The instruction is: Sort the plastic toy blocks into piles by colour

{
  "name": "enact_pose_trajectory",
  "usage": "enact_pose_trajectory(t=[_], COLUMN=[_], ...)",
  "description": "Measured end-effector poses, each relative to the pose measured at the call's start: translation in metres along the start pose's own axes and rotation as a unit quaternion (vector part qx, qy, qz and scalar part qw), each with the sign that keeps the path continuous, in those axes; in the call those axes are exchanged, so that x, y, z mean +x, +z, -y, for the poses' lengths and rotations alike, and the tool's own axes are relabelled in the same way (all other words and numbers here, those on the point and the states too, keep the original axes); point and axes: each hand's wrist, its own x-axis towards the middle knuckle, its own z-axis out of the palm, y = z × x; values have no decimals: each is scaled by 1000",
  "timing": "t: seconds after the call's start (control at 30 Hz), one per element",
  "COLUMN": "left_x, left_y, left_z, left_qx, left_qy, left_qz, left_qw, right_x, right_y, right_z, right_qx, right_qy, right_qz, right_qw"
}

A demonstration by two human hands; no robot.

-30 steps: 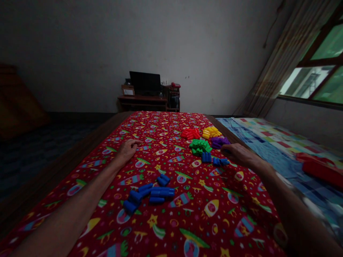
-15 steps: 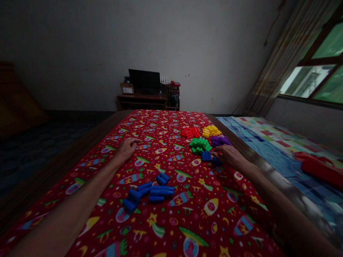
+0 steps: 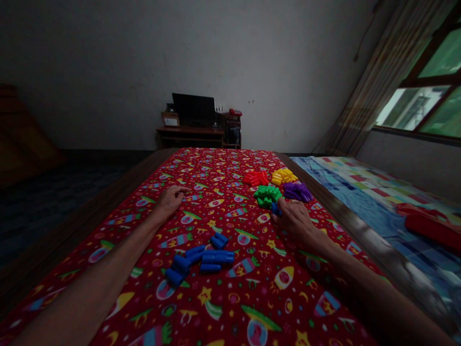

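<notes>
Four piles are crowded at the right side of the cloth (image 3: 264, 278): the red pile (image 3: 256, 178), yellow pile (image 3: 284, 176), purple pile (image 3: 298, 191) and green pile (image 3: 267, 196). Just beside the green pile, some blue blocks (image 3: 275, 209) are mostly covered by the right hand (image 3: 283, 210); whether they are clamped or only touched by its fingers cannot be told. Nothing is seen to be held by the left hand (image 3: 171, 198), laid on the cloth with fingers loosely curled and slightly apart. More loose blocks (image 3: 217, 257) are scattered nearer the body. If the right hand is pushed too far, the green pile could be knocked and colours mixed, because so little gap is left; the soft cloth, if dragged by a wrist, could be rucked and the piles disturbed.
</notes>
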Motion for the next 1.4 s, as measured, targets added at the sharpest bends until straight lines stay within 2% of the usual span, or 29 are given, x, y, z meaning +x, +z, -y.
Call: enact_pose_trajectory(t=[0.1,0.2,0.33,0.5,0.77,0.97,1.13,1.23,1.3,1.37,1.4], left_x=[0,0,-1,-1,0,-1,0,0,0,0,0], left_y=[0,-1,0,0,1,0,0,0,0,0,0], left_z=[-2,-2,-1,-1,1,0,0,1,1,0,0], left_qx=[2,-4,-10,-7,-12,-6,-5,-7,-6,-2,-1], left_qy=[-1,-4,3,2,5,7,9,5,1,1,1], left_qz=[0,3,3,1,1,3,-1,0,1,1,1], left_qw=[1000,1000,1000,1000,1000,1000,1000,1000,1000,1000,1000], right_x=[7,13,17,20,19,20,20,20,18,13,9], right_y=[-28,-49,-52,-47,-40,-44,-44,-46,-45,-42,-40], right_z=[-14,-40,-68,-68,-70,-66,-67,-49,-20,19,40], right_qx=[10,18,29,90,119,119,115,127,163,215,243], right_qy=[16,63,79,24,-2,-14,-13,-15,-31,-85,-134], right_qz=[26,63,129,179,166,183,115,34,2,16,39], right_qw=[999,996,988,979,979,976,987,991,986,973,960])
